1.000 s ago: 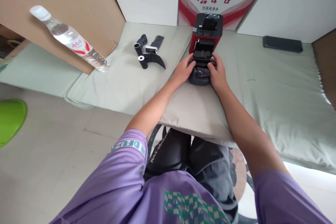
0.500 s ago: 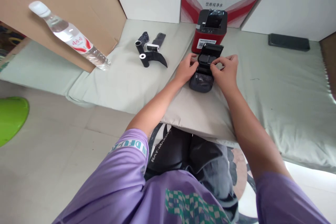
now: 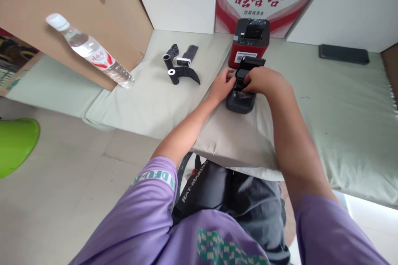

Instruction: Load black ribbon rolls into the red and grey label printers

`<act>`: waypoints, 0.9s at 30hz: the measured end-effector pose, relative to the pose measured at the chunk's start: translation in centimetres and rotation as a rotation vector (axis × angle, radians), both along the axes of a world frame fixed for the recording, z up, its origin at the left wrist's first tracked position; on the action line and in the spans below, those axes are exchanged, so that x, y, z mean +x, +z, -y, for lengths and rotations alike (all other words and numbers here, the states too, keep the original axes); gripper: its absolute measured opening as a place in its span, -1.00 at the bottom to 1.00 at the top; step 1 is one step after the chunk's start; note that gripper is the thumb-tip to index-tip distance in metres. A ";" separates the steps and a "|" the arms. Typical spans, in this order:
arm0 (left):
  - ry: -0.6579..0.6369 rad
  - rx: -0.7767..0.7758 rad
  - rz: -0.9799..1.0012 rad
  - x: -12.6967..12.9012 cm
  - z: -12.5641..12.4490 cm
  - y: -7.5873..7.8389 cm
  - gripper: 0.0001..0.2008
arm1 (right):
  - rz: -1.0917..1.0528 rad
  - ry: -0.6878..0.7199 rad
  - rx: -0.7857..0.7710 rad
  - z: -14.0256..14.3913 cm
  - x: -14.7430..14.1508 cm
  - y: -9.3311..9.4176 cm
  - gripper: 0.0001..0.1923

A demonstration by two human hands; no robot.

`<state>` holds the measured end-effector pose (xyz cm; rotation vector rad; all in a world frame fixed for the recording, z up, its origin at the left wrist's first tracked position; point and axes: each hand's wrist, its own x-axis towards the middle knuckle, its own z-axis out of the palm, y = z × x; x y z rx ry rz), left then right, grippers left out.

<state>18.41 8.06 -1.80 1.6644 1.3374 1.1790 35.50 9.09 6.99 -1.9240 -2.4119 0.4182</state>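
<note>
A small black portable printer (image 3: 241, 101) lies on the padded bench in front of me, its lid (image 3: 253, 62) raised at the far end. My left hand (image 3: 222, 84) grips the printer's left side with bent fingers. From the right, my right hand (image 3: 264, 79) reaches over the uncovered compartment, fingertips together and pointing down into it. Whatever those fingertips pinch is hidden by the hand. Just behind stands a red and black printer (image 3: 248, 43) with a white label, close to the raised lid.
Several black rolls (image 3: 174, 78) with loose black strips lie to the left on the pale bench cover (image 3: 149, 107). A water bottle (image 3: 93, 51) leans beside a cardboard box (image 3: 118, 16). A black phone-like slab (image 3: 343, 54) rests at the far right. A green stool (image 3: 18, 145) stands on the floor.
My right hand has turned palm-down and moved left over the printer's compartment, its fingers now deeper inside. My left hand stays at the printer's side. The view has tilted slightly.
</note>
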 end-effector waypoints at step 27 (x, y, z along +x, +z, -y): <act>-0.038 -0.039 -0.052 -0.3 0.2 0.8 -0.87 | -0.552 0.137 0.082 3.2 2.5 6.6 -0.66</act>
